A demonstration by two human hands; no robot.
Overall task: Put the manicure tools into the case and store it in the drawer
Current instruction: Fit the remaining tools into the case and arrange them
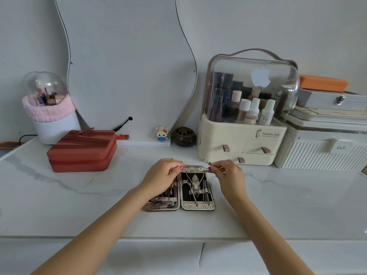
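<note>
Case (198, 190) open flat on the counter (278, 205), just in front of the organizer (238, 143); both halves already lined with tools. Left hand (162, 178) over the left half of the case, fingers curled down onto its far edge, apparently steadying it; hard to tell whether anything is held underneath. Right hand (228, 173) at the far right corner of the case, thumb and fingertips pinched on a thin metal tool (206, 163), its tip angled toward the organizer's bottom drawer (241, 160). Still one tool outside its slot, so the packing step probably near its end. Main risk: a slip from so light a pinch, with the tool dropping onto the counter or skidding under the organizer. Second risk: a bad angle into the elastic loops, snagging the seated tools in the right half and pulling one loose. Third: a tool left proud of its loop, stopping the two halves from closing, or spilling out on the lift toward the drawer. Also possible: the case sliding on the smooth counter if the left hand eases off.
</note>
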